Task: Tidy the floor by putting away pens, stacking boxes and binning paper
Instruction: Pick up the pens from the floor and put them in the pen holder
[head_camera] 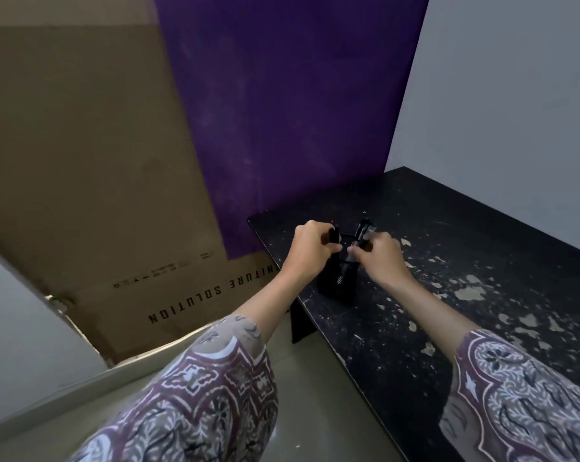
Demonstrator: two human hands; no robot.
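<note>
A black mesh pen holder stands near the left corner of a worn black table. My left hand hovers over the holder's left side and grips a dark pen. On the holder's right side, my right hand grips a small bunch of dark pens whose tops stick up above my fingers. The lower ends of the pens are hidden by my hands and the holder.
A large flattened cardboard sheet with printed lettering leans against the wall on the left, partly covered by a purple cloth. Grey floor lies below left. A pale wall rises behind the table.
</note>
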